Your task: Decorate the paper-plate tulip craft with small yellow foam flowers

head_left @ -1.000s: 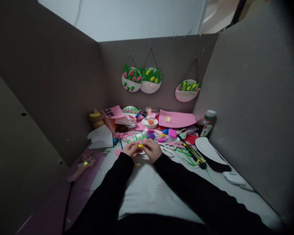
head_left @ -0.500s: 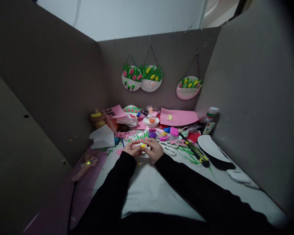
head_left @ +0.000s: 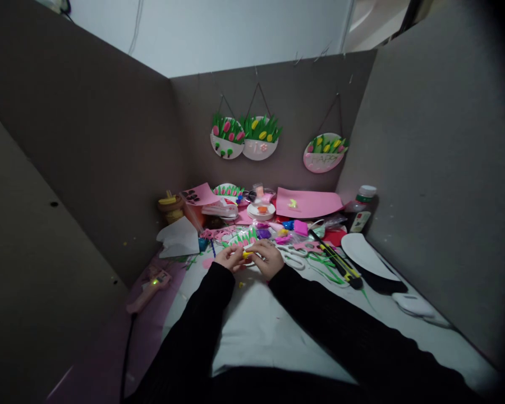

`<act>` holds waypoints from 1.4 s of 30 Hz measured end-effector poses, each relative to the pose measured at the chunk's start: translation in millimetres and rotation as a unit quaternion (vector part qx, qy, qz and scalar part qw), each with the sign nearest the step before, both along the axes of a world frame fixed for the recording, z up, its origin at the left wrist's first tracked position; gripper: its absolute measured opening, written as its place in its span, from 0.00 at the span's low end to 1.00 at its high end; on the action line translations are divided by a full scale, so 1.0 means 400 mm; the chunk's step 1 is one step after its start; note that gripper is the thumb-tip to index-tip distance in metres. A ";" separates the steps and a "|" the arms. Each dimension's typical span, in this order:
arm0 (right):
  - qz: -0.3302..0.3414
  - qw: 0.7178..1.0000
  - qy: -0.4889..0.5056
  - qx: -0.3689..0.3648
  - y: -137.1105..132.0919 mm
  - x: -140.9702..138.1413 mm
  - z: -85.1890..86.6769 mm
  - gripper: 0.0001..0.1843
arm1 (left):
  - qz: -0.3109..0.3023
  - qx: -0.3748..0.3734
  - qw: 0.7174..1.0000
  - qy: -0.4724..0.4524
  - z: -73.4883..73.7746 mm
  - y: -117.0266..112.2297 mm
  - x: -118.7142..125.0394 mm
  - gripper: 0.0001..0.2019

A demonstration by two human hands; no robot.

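Between my fingertips is a small yellow piece of what looks like soft clay (head_left: 247,255). My left hand (head_left: 229,258) pinches it from the left, and my right hand (head_left: 268,258) pinches it from the right. Both hands are held above the white table cover, close together. Just behind them lies a paper plate with green paper grass and pink tulips (head_left: 243,238), partly hidden by my fingers. A tiny yellow bit (head_left: 241,285) rests on the cover in front of my hands.
White-handled scissors (head_left: 293,259) and a black-and-yellow utility knife (head_left: 340,265) lie to the right. A pink glue gun (head_left: 150,290) with a lit light is at left. Decorated plates (head_left: 260,147) hang on the grey back panel. A bottle (head_left: 361,210) stands at right.
My fingers have shifted slightly around the yellow piece, and the left fingers have curled in closer. The whole view has moved a little.
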State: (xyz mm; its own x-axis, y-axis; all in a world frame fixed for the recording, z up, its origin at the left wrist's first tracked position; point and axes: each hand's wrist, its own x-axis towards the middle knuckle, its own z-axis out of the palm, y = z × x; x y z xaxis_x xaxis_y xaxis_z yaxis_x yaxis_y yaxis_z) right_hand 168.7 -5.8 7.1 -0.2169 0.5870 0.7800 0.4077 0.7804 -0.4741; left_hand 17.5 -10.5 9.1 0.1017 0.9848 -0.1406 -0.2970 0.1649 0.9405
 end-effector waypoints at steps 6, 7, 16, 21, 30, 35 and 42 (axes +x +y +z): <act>-0.016 1.000 0.001 -0.007 0.004 0.001 -0.004 0.08 | 0.019 0.036 0.999 -0.009 -0.005 -0.001 0.002 0.23; -0.017 1.000 0.001 -0.005 0.005 0.001 -0.004 0.07 | 0.014 0.031 0.999 -0.013 -0.006 -0.001 0.003 0.23; -0.001 1.000 -0.003 0.013 0.004 0.001 -0.004 0.08 | 0.006 0.034 0.999 -0.019 0.001 -0.006 0.004 0.25; 0.001 1.000 0.001 0.020 0.001 0.004 -0.002 0.08 | 0.010 0.045 0.999 -0.016 0.002 -0.007 0.003 0.26; -0.003 0.999 0.008 0.033 0.000 0.006 0.001 0.07 | 0.019 0.053 0.998 -0.016 -0.001 -0.007 0.009 0.27; 0.003 0.998 0.016 0.057 0.001 0.004 0.001 0.06 | 0.006 0.043 0.999 -0.015 -0.006 -0.004 0.009 0.27; -0.002 0.999 0.012 0.051 0.004 0.002 -0.010 0.05 | 0.015 0.070 0.997 -0.003 -0.014 0.001 0.008 0.26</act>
State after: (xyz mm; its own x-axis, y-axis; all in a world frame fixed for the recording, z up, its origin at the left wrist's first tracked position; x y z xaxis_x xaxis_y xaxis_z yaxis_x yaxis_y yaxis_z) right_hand 169.5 -4.1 3.1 -0.1953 0.5049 0.8408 0.4012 0.8234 -0.4012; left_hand 20.6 -10.3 3.4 0.0729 0.9973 -0.0003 -0.3060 0.0227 0.9518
